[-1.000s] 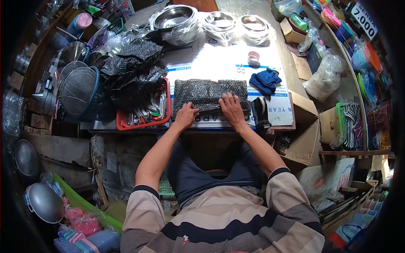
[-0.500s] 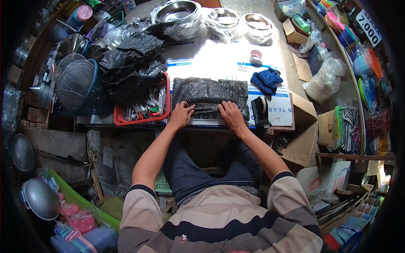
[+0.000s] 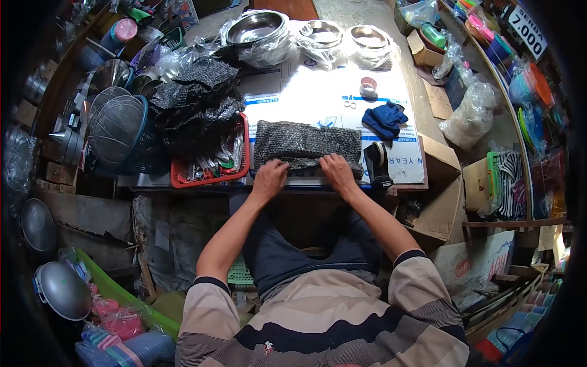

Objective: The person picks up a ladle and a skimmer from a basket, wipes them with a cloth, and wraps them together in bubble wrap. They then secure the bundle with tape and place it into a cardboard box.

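Observation:
A flat bundle of black bubble wrap (image 3: 306,139) lies on the white table board near its front edge. My left hand (image 3: 271,178) is at the bundle's lower left edge, fingers curled against the wrap. At the lower middle-right edge, my right hand (image 3: 337,170) has its fingers bent together on the wrap. What lies inside the bundle is hidden. To its left stands a red basket (image 3: 246,147) of small packaged items, and to its right a black tape dispenser (image 3: 377,165).
Crumpled black bubble wrap (image 3: 195,110) lies behind the basket. Bagged steel bowls (image 3: 257,29) line the back. A tape roll (image 3: 368,87), scissors (image 3: 349,101) and blue cloth (image 3: 385,119) are at the right. A cardboard box (image 3: 437,202) stands beside the table.
The near edge of the wrap looks more folded in. My left hand has shifted slightly right and closer to my body. The whole view has shifted a little.

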A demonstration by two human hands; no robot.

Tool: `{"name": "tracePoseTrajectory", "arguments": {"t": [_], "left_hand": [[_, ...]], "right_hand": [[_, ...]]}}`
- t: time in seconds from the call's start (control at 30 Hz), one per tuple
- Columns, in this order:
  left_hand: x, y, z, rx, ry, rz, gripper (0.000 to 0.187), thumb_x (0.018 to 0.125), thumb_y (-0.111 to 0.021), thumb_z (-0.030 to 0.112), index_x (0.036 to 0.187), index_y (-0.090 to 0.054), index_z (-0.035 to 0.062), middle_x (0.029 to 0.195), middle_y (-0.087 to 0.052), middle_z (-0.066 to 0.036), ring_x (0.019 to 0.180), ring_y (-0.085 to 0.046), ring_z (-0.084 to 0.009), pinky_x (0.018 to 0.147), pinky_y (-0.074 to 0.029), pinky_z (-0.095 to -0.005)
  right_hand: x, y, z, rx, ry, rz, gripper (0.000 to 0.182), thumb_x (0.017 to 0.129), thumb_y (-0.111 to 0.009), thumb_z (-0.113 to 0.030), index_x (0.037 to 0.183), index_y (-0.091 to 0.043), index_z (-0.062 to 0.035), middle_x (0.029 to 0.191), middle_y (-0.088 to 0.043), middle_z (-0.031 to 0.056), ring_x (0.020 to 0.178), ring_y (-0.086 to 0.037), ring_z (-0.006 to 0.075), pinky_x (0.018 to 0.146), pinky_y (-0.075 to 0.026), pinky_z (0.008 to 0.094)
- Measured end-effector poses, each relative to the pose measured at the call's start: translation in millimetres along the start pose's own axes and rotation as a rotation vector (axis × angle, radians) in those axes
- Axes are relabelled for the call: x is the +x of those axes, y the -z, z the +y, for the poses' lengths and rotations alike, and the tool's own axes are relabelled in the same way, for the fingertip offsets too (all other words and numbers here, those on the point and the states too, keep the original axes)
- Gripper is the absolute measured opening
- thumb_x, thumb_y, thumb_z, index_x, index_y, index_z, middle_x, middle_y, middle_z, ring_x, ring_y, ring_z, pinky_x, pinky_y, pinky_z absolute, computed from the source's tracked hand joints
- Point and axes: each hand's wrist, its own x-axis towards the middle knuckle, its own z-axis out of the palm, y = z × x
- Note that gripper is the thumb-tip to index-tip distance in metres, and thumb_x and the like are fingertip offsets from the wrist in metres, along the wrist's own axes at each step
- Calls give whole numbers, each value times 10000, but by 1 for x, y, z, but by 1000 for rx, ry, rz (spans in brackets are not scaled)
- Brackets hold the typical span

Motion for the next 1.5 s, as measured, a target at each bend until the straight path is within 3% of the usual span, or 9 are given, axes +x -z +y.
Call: {"name": "tracePoseTrajectory", "arguments": {"t": [0.27, 0.53, 0.6, 0.67, 0.83, 1.07, 1.1, 1.23, 1.5], "left_hand": [[-1, -3, 5, -51, 16, 109, 408, 904, -817, 175, 1294, -733, 90, 1189, -686, -116, 1108, -684, -343, 963, -566, -442], [6, 19, 15, -8, 75, -438, 410, 965, -761, 279, 1349, -725, 139, 1159, -720, -143, 1139, -677, -380, 1009, -546, -464], [9, 18, 28, 24, 116, -503, 411, 1017, -697, 343, 1381, -716, 154, 1263, -712, -150, 1218, -659, -376, 1019, -540, -498], [7, -8, 18, -38, -154, -50, 431, 1054, -646, 372, 1423, -691, 155, 1428, -661, -157, 1348, -601, -383, 1053, -535, -504], [13, -45, 19, 45, 103, -334, 565, 1143, -382, 473, 1672, -395, 276, 1773, -282, -110, 1566, -278, -566, 1160, -350, -786], [21, -45, 10, 22, 177, -429, 583, 1134, -390, 511, 1684, -374, 317, 1800, -225, -57, 1586, -162, -608, 1168, -317, -809], [16, -36, 19, 69, 123, -263, 512, 1101, -543, 407, 1571, -549, 206, 1669, -455, -128, 1504, -402, -546, 1133, -440, -706], [-12, -12, 55, -59, -78, 289, 280, 916, -796, 170, 1173, -745, 73, 1092, -700, -105, 1029, -688, -331, 884, -553, -462], [-47, -30, 44, -106, 63, 12, 553, 873, -792, 121, 1398, -621, 83, 1253, -647, -124, 1102, -663, -352, 933, -559, -472]], "right_hand": [[0, 6, -9, -266, -68, 80, 119, 948, -612, -197, 986, -690, -116, 1033, -666, 63, 1047, -623, 236, 917, -487, 394], [-11, 6, 8, -157, 26, 109, 132, 956, -605, -192, 1003, -695, -108, 1007, -646, 51, 1009, -616, 224, 918, -493, 387], [-13, 11, 12, -152, 132, 130, 131, 948, -610, -189, 999, -702, -112, 991, -634, 48, 1000, -612, 218, 914, -493, 386], [-12, 12, 14, -125, 158, 181, 144, 937, -617, -195, 1003, -712, -109, 994, -629, 47, 1001, -610, 217, 906, -491, 386], [-19, 18, 13, -111, 103, 102, 172, 937, -618, -190, 1039, -721, -98, 1020, -633, 48, 1017, -613, 219, 905, -492, 378], [-36, 14, 4, -153, 24, 24, 239, 947, -616, -166, 1128, -738, -69, 1073, -661, 68, 1039, -639, 248, 877, -517, 367], [-37, 12, 5, -146, 26, 31, 242, 947, -617, -161, 1133, -738, -63, 1079, -666, 73, 1038, -643, 254, 871, -523, 365], [-33, 13, 4, -125, -14, -43, 230, 945, -620, -147, 1122, -734, -54, 1081, -675, 87, 1035, -649, 267, 877, -536, 360], [-25, 2, 10, -84, -38, 7, 120, 947, -615, -152, 1002, -704, -95, 1042, -659, 76, 1012, -638, 252, 887, -526, 378]]}}
